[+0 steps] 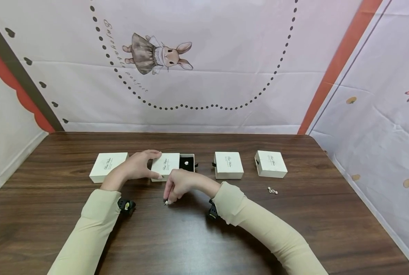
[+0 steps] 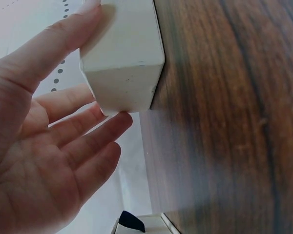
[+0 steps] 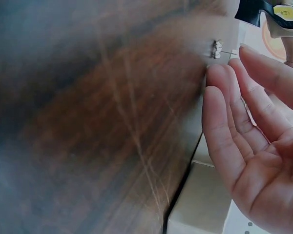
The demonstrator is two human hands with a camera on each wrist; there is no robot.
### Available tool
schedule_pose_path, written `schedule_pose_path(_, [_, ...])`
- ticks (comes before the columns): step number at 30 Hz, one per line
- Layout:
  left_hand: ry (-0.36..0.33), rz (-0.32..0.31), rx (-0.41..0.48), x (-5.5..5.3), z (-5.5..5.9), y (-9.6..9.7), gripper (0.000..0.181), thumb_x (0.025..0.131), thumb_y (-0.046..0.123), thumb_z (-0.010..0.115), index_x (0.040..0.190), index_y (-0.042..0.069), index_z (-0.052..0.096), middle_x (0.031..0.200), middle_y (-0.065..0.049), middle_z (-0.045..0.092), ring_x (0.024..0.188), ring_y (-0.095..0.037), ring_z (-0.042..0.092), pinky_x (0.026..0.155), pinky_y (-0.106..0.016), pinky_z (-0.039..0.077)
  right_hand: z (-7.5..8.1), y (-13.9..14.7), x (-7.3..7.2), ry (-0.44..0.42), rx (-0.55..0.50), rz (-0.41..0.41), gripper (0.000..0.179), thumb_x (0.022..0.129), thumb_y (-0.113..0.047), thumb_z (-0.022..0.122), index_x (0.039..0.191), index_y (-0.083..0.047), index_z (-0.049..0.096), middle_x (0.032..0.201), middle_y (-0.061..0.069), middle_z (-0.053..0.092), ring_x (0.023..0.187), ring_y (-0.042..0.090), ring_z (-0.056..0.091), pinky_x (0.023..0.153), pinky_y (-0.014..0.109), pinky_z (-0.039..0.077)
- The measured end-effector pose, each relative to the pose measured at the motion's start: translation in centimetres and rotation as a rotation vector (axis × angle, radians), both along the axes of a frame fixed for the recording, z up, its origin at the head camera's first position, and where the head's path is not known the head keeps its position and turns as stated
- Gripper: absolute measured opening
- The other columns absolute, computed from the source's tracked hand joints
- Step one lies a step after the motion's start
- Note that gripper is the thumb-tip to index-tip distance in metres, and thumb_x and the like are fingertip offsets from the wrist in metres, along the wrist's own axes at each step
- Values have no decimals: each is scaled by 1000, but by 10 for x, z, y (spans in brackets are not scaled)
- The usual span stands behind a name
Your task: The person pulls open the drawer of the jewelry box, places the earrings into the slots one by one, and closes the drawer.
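Note:
My left hand [image 1: 139, 165] grips a white slide-out box [image 1: 165, 163], thumb on its near side and fingers round the left and far sides. In the left wrist view, the box [image 2: 122, 63] stands on the table between thumb and fingers. Its drawer [image 1: 192, 156] is pulled partly out to the right, showing a black insert with a silver flower-shaped earring [image 1: 186, 163] on it. Just in front of the box, my right hand [image 1: 183, 184] pinches a small silver stud earring [image 1: 166, 203] close to the table. Its thin post shows by the fingertips in the right wrist view.
Another white box [image 1: 109, 166] stands left of the gripped one. Two more white boxes [image 1: 229, 165] [image 1: 271, 164] stand to the right, each with a dark tab. A small pair of pearl-like pieces [image 1: 272, 190] lies on the brown table [image 1: 177, 244].

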State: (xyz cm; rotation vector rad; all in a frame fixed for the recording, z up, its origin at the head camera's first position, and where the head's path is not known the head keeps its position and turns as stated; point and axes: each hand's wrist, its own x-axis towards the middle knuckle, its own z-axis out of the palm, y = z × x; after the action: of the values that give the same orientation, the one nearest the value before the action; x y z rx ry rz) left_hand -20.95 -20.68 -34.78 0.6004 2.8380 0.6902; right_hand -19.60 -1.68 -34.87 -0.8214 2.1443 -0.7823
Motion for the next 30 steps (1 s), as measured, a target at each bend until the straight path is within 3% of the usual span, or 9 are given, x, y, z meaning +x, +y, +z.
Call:
schedule_pose_path(15, [-12,3,9,1,0,1,82,72,33,76,135,-5,39,140,-24,34,125,-42,34,96,-53,35,-6,-3,-1,53,29,42,5,76,-4,72,71,-5,72,56,-1,62,51,6,56,54,21,51])
schedule_pose_path(25, [-21,10,-8,0,0,2,84,72,36,76,136,-3,39,141,-23,34,126,-42,33,97,-53,33,2,19,-14,-69,-178,-17,4,85,1,60,84,3,64,77,12,67,69,18,65,65,29,54])
schedule_pose_path(30, [-31,23,-9,0,1,2,85,71,36,77,136,-2,38,141,-22,33,127,-41,33,98,-53,32,9,27,-20,-97,-244,-57,4,85,3,58,86,5,61,80,15,67,69,19,66,68,35,54])
